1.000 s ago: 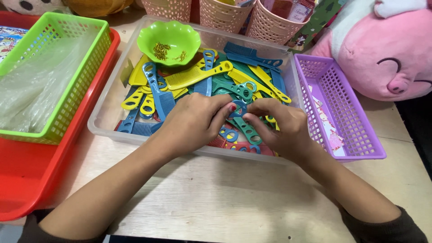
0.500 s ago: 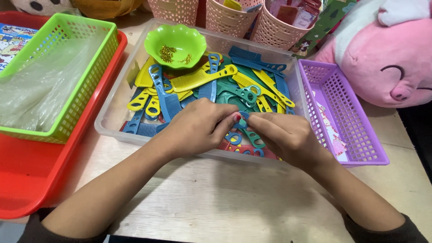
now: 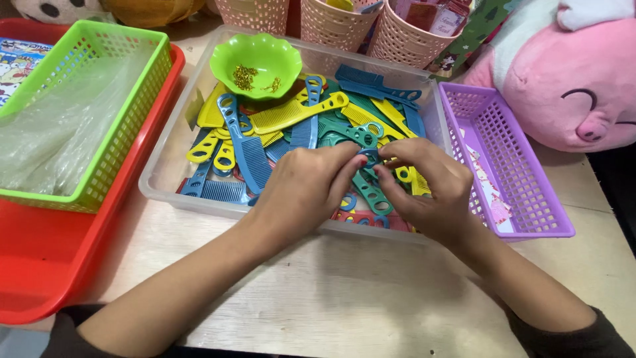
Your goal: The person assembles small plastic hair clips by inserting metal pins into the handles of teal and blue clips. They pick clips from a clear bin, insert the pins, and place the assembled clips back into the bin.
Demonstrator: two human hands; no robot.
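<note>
Seen from the head camera, the left hand (image 3: 301, 189) and the right hand (image 3: 430, 185) are kept over the near edge of the clear rectangular plastic tub (image 3: 165, 169), much as half a second ago; the fingertips are now drawn closer together above the pile, and the view is shifted slightly so that the tub sits higher and further right. Something small is pinched between the two sets of fingertips at the middle of the tub, over a teal plastic comb with a looped handle (image 3: 368, 189); what exactly is gripped cannot be told, since the fingers hide it.

The tub is set on a pale wooden tabletop (image 3: 344, 298). A large pink plush toy (image 3: 570, 79) is propped at the far right, and three pink woven baskets (image 3: 331, 26) are lined along the back.

The tub is filled with a heap of yellow, blue and teal plastic combs (image 3: 291, 119). A scalloped green plastic bowl (image 3: 256, 63), in which small gold-coloured bits are held, is rested on the combs at the far left corner. A purple lattice plastic basket (image 3: 530, 199) is placed just beside the tub on the right, with a printed card inside. On the left, a green lattice plastic basket (image 3: 132, 119) lined with clear plastic film is stood on a red plastic tray (image 3: 59, 258).
</note>
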